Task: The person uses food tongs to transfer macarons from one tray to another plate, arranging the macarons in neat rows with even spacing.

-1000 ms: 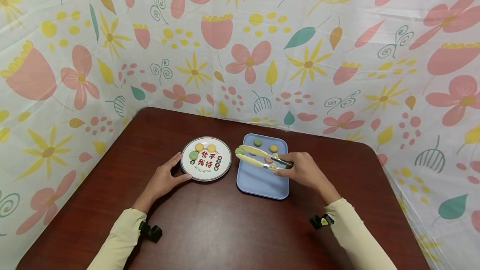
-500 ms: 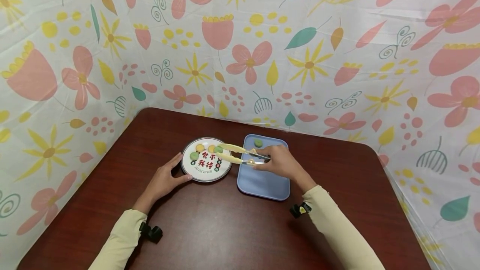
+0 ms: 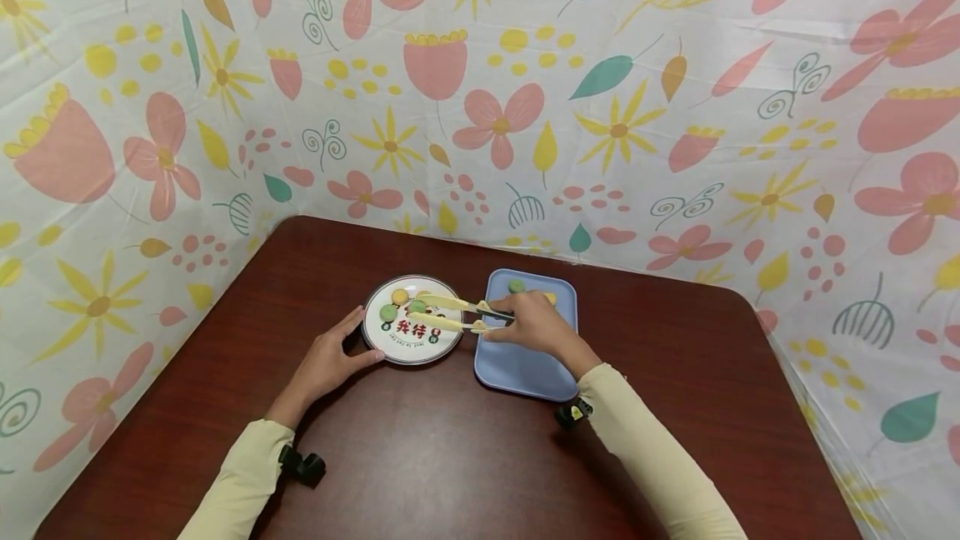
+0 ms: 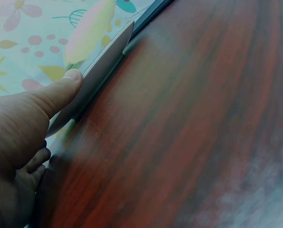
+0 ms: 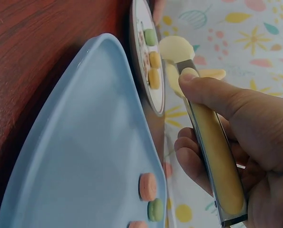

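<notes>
My right hand (image 3: 528, 322) grips yellow-tipped metal tongs (image 3: 442, 323), which reach left over a white plate (image 3: 408, 352) with red characters. Between the tong tips is a green macaron (image 3: 417, 307), low over the plate. Another green macaron (image 3: 387, 312) and a yellow one (image 3: 400, 297) lie there too; a second yellow macaron is partly covered by the tongs in the head view. My left hand (image 3: 330, 357) holds the plate at its left side, the thumb on the near rim; in the left wrist view the thumb (image 4: 67, 88) presses the plate's edge (image 4: 103, 61).
Right of the plate lies a blue tray (image 3: 525, 369), partly under my right hand. On it are a green macaron (image 3: 517, 285), a yellow macaron (image 3: 551, 298) and pink ones, one pink macaron (image 5: 148, 186) showing in the right wrist view. A floral cloth (image 3: 480, 107) hangs behind the brown table (image 3: 420, 448).
My right hand has carried the green macaron in the tongs leftward from above the tray to the plate, and slightly farther left over it since. My left hand stays at the plate.
</notes>
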Demonstrator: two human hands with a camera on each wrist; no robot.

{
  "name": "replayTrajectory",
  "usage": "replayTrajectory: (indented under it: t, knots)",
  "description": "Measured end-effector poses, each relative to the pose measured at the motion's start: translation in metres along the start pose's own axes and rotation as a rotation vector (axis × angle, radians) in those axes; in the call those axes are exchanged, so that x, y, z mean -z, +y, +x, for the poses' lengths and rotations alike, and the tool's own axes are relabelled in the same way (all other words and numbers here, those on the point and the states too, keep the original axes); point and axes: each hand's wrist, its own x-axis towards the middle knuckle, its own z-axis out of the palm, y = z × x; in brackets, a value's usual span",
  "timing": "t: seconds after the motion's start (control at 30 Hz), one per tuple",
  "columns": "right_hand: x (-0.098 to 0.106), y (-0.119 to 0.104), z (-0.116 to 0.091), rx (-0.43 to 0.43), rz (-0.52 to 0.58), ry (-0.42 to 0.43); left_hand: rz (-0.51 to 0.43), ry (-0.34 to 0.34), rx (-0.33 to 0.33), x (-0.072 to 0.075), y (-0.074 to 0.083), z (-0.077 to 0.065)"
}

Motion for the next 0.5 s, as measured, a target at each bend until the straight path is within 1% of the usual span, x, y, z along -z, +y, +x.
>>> replayTrajectory:
  t: [0.17,0.33,0.5]
  knots:
    - [-0.004,-0.0028,0.0059,0.021,-0.022,-0.003,0.001,0.001,-0.004,0.0,-0.0002,0.0001]
    - [-0.0058,-0.0061,0.009,0.0,-0.02,-0.021,0.001,-0.002,-0.001,0.0,0.0004,-0.0002]
    - [-0.0074,-0.0087,0.0108,-0.008,-0.019,-0.02,0.003,-0.005,0.002,0.0001,0.0009,-0.0004]
